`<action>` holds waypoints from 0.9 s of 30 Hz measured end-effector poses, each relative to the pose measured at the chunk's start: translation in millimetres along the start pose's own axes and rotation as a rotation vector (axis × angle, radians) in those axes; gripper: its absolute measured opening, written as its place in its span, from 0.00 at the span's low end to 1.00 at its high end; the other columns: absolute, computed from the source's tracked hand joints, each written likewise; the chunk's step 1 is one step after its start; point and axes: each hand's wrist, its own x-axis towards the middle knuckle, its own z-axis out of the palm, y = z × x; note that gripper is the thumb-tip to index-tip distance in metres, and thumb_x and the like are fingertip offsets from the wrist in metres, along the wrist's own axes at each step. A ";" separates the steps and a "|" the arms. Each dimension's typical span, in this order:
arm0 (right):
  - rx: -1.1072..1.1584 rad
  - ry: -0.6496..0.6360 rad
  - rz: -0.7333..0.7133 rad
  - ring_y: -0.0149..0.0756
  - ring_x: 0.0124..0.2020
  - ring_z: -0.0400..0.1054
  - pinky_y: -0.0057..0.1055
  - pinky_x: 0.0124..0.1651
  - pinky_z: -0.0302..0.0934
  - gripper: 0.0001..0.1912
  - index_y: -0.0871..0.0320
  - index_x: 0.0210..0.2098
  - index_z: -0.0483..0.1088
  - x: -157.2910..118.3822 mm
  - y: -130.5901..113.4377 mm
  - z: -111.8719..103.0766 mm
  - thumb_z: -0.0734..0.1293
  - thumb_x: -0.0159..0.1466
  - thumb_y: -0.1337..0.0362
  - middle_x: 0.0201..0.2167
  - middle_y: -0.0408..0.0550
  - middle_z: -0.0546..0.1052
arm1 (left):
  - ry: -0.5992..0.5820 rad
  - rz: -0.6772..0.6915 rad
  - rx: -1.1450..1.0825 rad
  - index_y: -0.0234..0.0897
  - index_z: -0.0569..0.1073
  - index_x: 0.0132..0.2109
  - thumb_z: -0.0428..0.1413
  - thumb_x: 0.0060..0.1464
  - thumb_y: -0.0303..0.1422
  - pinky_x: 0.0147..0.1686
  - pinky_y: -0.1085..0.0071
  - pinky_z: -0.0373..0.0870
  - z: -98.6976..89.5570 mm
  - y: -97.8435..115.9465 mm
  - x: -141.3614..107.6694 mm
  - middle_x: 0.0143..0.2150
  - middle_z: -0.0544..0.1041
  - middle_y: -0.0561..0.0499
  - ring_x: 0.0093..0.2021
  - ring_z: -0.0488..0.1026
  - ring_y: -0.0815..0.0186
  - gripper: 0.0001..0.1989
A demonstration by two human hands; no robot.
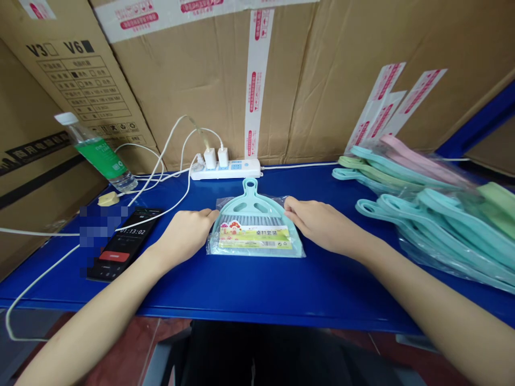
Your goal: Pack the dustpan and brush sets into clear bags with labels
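Dustpan (251, 205) flat between left hand (187, 230) and right hand (311, 215), about equally near, handle (250, 195) pointing away; bag (212, 247) edges in closed fingertips.

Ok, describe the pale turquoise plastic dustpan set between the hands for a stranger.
On the blue table, find the white plastic power strip. Nearer than it, between the left hand and right hand, lies the clear-wrapped dustpan set. Unlike the bagged turquoise, green and pink plastic pile at right, it lies alone, a mushroom-printed label showing.
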 end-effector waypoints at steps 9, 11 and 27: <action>-0.047 -0.113 0.046 0.43 0.34 0.73 0.31 0.29 0.50 0.12 0.58 0.41 0.62 -2.9 -5.0 -8.4 0.50 0.71 0.67 0.33 0.52 0.78 | 0.011 0.008 -0.013 0.36 0.70 0.51 0.45 0.60 0.23 0.34 0.67 0.71 0.2 -0.2 -0.2 0.43 0.79 0.45 0.39 0.79 0.56 0.15; -0.067 -0.125 0.049 0.44 0.34 0.74 0.31 0.29 0.50 0.12 0.59 0.42 0.62 -3.5 -5.2 -8.8 0.49 0.72 0.67 0.33 0.52 0.78 | 0.019 0.014 -0.014 0.36 0.71 0.50 0.45 0.59 0.23 0.34 0.67 0.71 0.9 -0.5 -0.4 0.42 0.80 0.45 0.38 0.79 0.57 0.16; -0.084 0.046 0.059 0.41 0.31 0.72 0.29 0.27 0.47 0.11 0.55 0.34 0.65 -4.2 4.2 -6.7 0.53 0.68 0.65 0.31 0.48 0.78 | 0.067 0.027 -0.003 0.37 0.73 0.50 0.46 0.59 0.23 0.32 0.67 0.69 3.2 0.1 0.0 0.42 0.80 0.46 0.38 0.79 0.57 0.16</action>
